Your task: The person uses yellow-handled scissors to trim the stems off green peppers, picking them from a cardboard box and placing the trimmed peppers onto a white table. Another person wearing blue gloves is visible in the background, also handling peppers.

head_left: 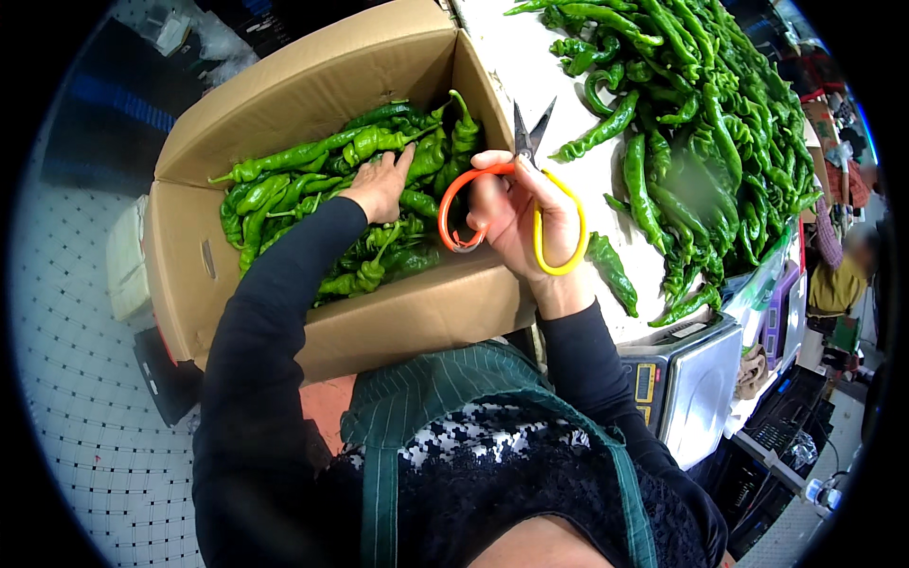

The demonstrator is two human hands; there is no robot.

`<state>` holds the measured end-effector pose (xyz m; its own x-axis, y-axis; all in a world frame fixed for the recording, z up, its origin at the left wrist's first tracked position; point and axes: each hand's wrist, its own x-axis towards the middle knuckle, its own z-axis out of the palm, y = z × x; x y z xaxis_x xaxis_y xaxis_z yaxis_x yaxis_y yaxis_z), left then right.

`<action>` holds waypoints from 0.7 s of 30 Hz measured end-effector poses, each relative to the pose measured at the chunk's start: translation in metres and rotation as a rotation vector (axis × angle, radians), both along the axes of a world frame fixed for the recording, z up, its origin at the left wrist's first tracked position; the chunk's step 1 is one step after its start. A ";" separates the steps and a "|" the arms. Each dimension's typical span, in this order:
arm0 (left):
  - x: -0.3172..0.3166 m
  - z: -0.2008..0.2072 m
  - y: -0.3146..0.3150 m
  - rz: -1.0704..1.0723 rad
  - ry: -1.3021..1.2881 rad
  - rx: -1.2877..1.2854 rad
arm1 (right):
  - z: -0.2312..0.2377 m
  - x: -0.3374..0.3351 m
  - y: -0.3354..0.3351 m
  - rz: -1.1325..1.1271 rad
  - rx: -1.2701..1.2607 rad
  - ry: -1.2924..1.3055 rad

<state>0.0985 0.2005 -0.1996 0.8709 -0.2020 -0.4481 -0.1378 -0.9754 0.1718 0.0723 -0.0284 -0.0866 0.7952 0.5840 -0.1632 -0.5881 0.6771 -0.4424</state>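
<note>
My left hand (pixel 379 186) reaches into a cardboard box (pixel 398 331) and rests on the long green peppers (pixel 289 156) inside, its fingers apart and gripping none that I can see. My right hand (pixel 525 222) is closed on a pair of scissors (pixel 572 248), held over the box's right edge. One scissor handle is orange, the other yellow, and the dark blades stand apart, pointing away from me. A big heap of green peppers (pixel 701 161) covers the white table (pixel 507 47) to the right. A single loose pepper (pixel 614 275) lies just right of my right wrist.
A weighing scale (pixel 701 379) with a metal top stands at the table's near side. Black crates (pixel 786 426) sit at the lower right. A person in a yellow garment (pixel 838 284) is at the far right. Left of the box lies a white tiled floor (pixel 85 360).
</note>
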 end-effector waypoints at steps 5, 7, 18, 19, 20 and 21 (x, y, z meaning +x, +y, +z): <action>0.000 0.027 0.006 0.007 0.034 -0.059 | -0.001 0.001 -0.001 0.013 0.012 -0.004; 0.011 0.050 0.021 0.120 0.190 -0.197 | 0.000 0.000 -0.002 0.013 0.009 -0.010; 0.018 0.019 0.014 0.146 0.017 -0.286 | 0.001 0.000 0.000 -0.004 -0.036 -0.005; 0.020 0.020 0.010 0.179 0.072 -0.318 | 0.001 0.000 0.000 -0.004 -0.042 0.000; 0.020 0.022 0.009 0.214 0.126 -0.341 | 0.001 0.000 0.000 -0.002 -0.034 -0.004; 0.020 0.024 0.011 0.250 0.179 -0.364 | -0.001 0.001 0.000 -0.002 -0.026 0.004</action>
